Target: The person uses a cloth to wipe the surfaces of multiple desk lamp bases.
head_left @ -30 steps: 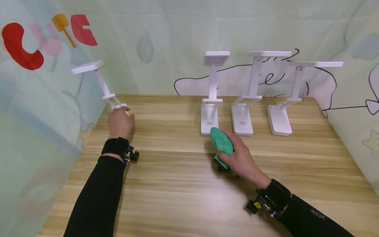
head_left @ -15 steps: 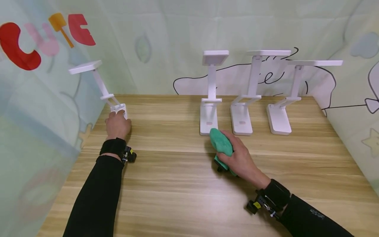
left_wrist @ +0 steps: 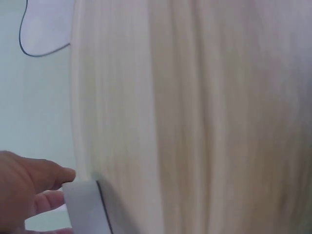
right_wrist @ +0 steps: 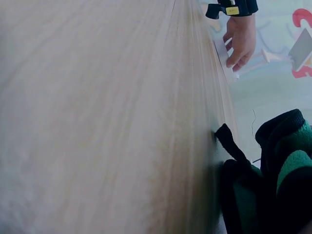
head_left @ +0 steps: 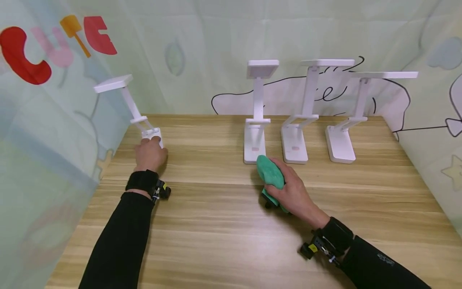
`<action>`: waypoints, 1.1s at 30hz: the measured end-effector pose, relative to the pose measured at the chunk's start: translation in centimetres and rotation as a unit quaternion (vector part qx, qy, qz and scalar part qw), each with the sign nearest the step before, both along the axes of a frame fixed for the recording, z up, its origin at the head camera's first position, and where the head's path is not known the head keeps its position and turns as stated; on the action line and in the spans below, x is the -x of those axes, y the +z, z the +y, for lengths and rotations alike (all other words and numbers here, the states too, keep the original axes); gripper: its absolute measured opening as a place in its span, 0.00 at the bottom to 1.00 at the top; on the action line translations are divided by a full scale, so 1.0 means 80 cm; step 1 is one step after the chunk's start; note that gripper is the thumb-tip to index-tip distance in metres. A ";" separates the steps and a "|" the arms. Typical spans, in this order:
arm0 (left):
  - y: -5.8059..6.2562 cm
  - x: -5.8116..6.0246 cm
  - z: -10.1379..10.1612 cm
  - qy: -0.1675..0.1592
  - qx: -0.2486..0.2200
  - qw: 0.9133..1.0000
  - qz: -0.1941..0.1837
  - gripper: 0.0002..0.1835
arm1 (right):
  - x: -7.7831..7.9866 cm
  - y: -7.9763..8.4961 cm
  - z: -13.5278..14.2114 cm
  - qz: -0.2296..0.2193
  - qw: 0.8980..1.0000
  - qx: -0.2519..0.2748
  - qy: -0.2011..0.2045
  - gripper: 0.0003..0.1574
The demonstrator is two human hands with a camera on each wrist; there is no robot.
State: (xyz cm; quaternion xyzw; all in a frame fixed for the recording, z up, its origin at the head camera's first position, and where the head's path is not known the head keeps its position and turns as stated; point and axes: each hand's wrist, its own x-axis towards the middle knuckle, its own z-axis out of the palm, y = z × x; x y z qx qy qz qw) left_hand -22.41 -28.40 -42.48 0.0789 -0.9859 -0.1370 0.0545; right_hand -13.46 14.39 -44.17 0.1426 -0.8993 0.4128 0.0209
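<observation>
At the left, a white desk lamp (head_left: 130, 102) stands tilted in view, its flat head up by the wall. My left hand (head_left: 149, 154) grips its base from above, covering much of it. In the left wrist view the fingers and thumb lie along the end of the white base (left_wrist: 88, 207). My right hand (head_left: 293, 192) holds a bunched green cloth (head_left: 270, 172) with black trim, low over the table. The cloth's tip overlaps the front of the middle lamp's base (head_left: 254, 146). Dark folds of the cloth (right_wrist: 243, 195) fill the right wrist view's lower right.
Two more white desk lamps (head_left: 294, 146) (head_left: 340, 146) stand right of the middle one, in a row near the table's back edge. A printed fabric backdrop (head_left: 195, 52) rises behind and at both sides of the wooden table (head_left: 209, 224).
My left hand first slides back along the lamp's base, then grips it, and the lamp shifts a little right and nearer. The right hand and cloth stay in place.
</observation>
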 end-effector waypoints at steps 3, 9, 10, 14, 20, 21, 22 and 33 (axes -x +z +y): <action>0.004 -0.004 0.009 -0.007 -0.004 1.000 -0.008 0.27 | 0.001 0.000 0.001 -0.001 1.000 0.000 -0.002 0.49; 0.009 -0.011 0.024 -0.032 0.009 0.999 -0.022 0.27 | 0.001 0.000 0.002 -0.004 1.000 0.002 0.001 0.49; 0.010 -0.013 0.026 -0.036 0.006 0.999 -0.027 0.27 | 0.002 0.000 0.002 -0.004 1.000 0.002 0.001 0.49; 0.011 -0.019 0.037 -0.051 -0.012 0.997 -0.051 0.29 | 0.002 0.000 0.003 -0.007 1.000 0.003 -0.002 0.49; 0.009 -0.030 0.057 -0.075 -0.027 0.996 -0.050 0.31 | 0.002 0.001 0.005 -0.007 1.000 0.004 -0.005 0.49; 0.008 -0.032 0.060 -0.079 -0.030 0.995 -0.048 0.31 | 0.002 0.000 0.006 -0.007 1.000 0.004 -0.005 0.49; 0.008 -0.035 0.063 -0.082 -0.034 0.995 -0.048 0.32 | 0.002 0.000 0.006 -0.009 1.000 0.004 -0.006 0.49; 0.004 -0.054 0.099 -0.112 -0.043 0.992 -0.044 0.37 | -0.001 -0.001 0.010 -0.022 1.000 0.014 -0.011 0.49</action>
